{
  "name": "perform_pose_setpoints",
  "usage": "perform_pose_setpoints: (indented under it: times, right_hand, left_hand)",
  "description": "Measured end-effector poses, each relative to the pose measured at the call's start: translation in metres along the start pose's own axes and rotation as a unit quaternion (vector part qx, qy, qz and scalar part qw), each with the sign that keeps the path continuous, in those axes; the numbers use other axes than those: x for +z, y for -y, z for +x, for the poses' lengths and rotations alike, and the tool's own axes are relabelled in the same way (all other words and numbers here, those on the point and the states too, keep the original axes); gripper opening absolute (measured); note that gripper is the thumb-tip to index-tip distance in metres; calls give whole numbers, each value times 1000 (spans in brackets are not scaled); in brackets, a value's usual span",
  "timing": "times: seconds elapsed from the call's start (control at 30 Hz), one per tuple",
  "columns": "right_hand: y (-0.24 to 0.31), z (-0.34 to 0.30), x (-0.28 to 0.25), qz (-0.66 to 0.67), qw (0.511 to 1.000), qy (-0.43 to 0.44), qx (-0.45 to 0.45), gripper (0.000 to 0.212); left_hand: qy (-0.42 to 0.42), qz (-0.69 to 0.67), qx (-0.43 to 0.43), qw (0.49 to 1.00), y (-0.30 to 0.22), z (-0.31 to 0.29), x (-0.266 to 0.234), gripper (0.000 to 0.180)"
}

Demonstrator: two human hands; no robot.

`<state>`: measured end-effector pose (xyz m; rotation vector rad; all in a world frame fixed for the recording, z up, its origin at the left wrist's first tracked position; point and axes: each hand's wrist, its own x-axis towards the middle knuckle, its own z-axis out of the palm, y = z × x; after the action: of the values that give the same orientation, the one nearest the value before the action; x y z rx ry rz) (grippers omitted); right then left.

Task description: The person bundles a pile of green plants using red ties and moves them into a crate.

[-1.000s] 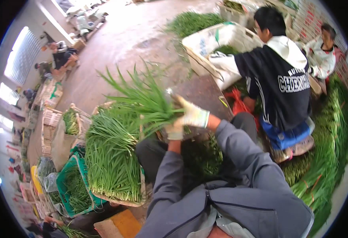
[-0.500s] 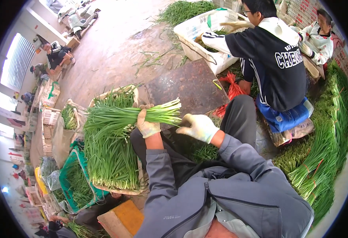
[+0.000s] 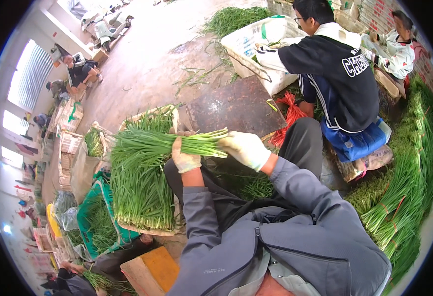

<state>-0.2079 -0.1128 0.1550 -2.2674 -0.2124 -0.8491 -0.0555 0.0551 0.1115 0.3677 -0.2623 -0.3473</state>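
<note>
A bunch of long green chives (image 3: 204, 143) lies across my left hand (image 3: 185, 158), which is gloved and wrapped round its middle. The leafy ends droop to the left and the pale stem ends point right. My right hand (image 3: 247, 150), also gloved, has its fingers at those stem ends and appears to pinch them; the fingertips are partly hidden. Below the bunch, a pile of loose chives (image 3: 145, 197) fills a pale crate (image 3: 176, 118) just left of my knees. Beyond my hands, a dark flat board (image 3: 233, 108) lies on the floor.
Red ties (image 3: 290, 116) hang past the board's right corner. A co-worker (image 3: 342, 79) sits at the right by a white basket (image 3: 246, 44). Tied chive bundles (image 3: 399, 197) line the far right. At the left stand a green crate (image 3: 85, 217) and a wooden box (image 3: 152, 271).
My right hand has moved from just beside the bunch onto its stem ends, and its fingers have closed in. The co-worker's arm has reached further into the white basket.
</note>
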Motion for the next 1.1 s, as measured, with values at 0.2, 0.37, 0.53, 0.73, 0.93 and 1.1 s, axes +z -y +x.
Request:
perform_pose_setpoints:
  times: [0.2,0.37,0.53,0.73,0.93,1.1]
  right_hand:
    - [6,25,-9,-48,989,137,16,11]
    - [-3,9,-32,217,967,100,92,15]
    - [13,18,-4,-29,997,72,-20,20]
    - [6,27,-11,-29,993,105,-36,16]
    - [-21,-17,-62,505,787,139,325,21]
    - [7,-13,-22,306,868,108,376,32]
  left_hand:
    - [-19,-7,-55,998,9,-9,15,41]
    - [-10,-16,-17,1000,-10,0,-1,33]
    - [-48,16,-34,998,5,-8,13,35]
    - [-22,9,-63,998,15,-10,21,33]
    - [-48,-19,-18,999,-1,0,1,27]
    - [-28,-15,-15,999,-5,0,-11,31]
